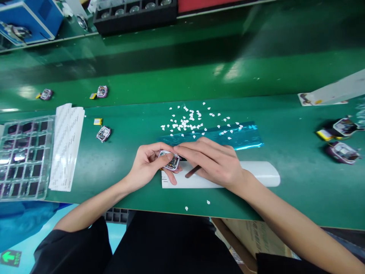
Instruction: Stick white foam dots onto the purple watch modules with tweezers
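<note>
In my left hand (pixel 152 163) is an opened smartwatch case (pixel 170 160), its circuit board facing up and the thumb resting on its edge. My right hand (pixel 212 161) is closed around dark tweezers (pixel 192 171); their back end sticks out below the fingers and the tips are hidden. The fingertips of both hands meet at the top of the case. Beneath the hands lies a white strip of backing paper (pixel 256 174). Just beyond them, small white stickers (pixel 185 123) are scattered over the bench and a blue film sheet (pixel 248 137).
At left are a clear compartment tray (pixel 27 160), white label sheets (pixel 67 148) and an opened watch case (pixel 103 133) with a yellow battery (pixel 97 121). More watch cases (pixel 343 152) lie at right. A black holder (pixel 137 17) and blue box (pixel 31 19) stand on the shelf.
</note>
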The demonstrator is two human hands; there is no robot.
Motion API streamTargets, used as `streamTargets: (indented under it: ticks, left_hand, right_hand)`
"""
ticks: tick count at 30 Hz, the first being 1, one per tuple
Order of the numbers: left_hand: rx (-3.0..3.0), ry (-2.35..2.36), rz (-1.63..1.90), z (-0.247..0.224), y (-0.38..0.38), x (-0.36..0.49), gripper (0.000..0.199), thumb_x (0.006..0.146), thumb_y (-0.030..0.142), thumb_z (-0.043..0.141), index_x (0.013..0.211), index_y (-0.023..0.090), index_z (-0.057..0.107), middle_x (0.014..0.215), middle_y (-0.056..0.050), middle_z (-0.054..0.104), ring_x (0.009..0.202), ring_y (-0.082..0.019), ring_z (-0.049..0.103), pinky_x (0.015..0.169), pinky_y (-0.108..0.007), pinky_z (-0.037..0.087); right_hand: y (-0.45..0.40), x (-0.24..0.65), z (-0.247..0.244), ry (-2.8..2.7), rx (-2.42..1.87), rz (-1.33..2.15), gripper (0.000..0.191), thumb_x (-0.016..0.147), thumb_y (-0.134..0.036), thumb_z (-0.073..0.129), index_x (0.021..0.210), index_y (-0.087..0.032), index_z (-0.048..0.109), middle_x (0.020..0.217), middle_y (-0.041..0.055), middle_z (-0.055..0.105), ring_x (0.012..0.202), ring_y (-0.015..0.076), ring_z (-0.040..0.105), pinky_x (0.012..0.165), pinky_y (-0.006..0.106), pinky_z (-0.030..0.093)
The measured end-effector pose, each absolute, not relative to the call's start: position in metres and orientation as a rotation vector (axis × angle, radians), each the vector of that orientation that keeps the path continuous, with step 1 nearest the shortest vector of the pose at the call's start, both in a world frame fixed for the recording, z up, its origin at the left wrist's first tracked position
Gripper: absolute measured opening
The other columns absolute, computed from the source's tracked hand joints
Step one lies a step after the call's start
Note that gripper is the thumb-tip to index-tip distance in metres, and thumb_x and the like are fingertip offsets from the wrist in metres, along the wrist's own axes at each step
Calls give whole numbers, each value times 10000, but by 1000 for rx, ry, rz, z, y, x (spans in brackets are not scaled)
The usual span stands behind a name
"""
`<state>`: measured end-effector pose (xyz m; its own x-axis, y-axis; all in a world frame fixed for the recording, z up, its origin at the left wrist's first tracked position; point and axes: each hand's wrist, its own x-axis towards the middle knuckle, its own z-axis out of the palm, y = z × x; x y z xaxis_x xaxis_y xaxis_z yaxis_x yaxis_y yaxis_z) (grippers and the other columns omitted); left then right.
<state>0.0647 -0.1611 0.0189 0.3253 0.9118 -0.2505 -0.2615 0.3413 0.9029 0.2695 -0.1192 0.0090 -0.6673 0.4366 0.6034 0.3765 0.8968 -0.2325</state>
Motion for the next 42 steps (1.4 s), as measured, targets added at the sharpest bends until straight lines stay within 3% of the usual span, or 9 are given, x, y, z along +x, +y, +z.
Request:
streamTargets:
  ticks: [12, 16, 20, 24, 31, 35, 42]
  left_hand:
    - [1026, 968, 932, 19, -164, 65, 147, 913, 319, 676, 887, 176, 695, 666, -14, 734, 438, -153, 700, 400, -203, 565]
    - [994, 990, 908, 19, -163, 66, 133, 907, 293, 665, 873, 165, 682, 660, -22, 728, 427, -154, 691, 394, -212, 564]
    - [951, 1074, 940, 18, -163, 68, 87, 896, 247, 657, 886, 160, 652, 660, -20, 723, 421, -152, 688, 394, -211, 565]
    - [931, 1056, 945, 14, -162, 67, 76, 898, 242, 637, 924, 193, 585, 658, -11, 733, 406, -154, 682, 384, -210, 559]
    - [990, 1091, 1009, 9, -162, 67, 99, 910, 240, 614, 928, 214, 520, 616, 29, 702, 423, -150, 693, 424, -215, 574]
    - [1045, 1114, 1083, 6, -167, 72, 128, 931, 265, 612, 950, 218, 495, 671, 18, 702, 446, -149, 698, 418, -222, 568]
    - [1289, 1305, 1102, 4, -183, 79, 62, 952, 224, 591, 988, 217, 540, 778, 4, 733, 659, -166, 768, 510, -218, 614]
  right_hand:
    - [-119, 270, 16, -2482, -563, -40, 328, 936, 16, 480, 1181, -141, 632, 1011, 30, 756, 798, 141, 665, 452, 237, 430]
    - [-120, 269, 10, -2452, -575, -148, 308, 967, -65, 519, 1252, -142, 607, 955, 32, 762, 745, 149, 668, 484, 252, 468]
    - [-117, 270, 5, -2320, -913, -209, 461, 900, 29, 483, 1322, -126, 585, 1125, 103, 745, 856, 205, 715, 646, 298, 572]
    - [-116, 272, 7, -2426, -868, -192, 462, 897, 36, 496, 1292, -162, 631, 1309, 94, 673, 872, 195, 710, 618, 282, 555]
    - [-122, 270, 14, -2540, -641, -305, 227, 980, -63, 536, 1126, -130, 697, 941, 29, 759, 675, 117, 638, 460, 251, 416]
    - [-125, 268, 11, -2513, -623, -244, 231, 965, -51, 553, 1156, -85, 678, 971, 69, 753, 722, 135, 670, 507, 241, 463]
    - [-133, 265, 3, -2563, -640, -81, 302, 972, -224, 626, 1221, -55, 649, 1001, 130, 737, 762, 195, 705, 498, 257, 498]
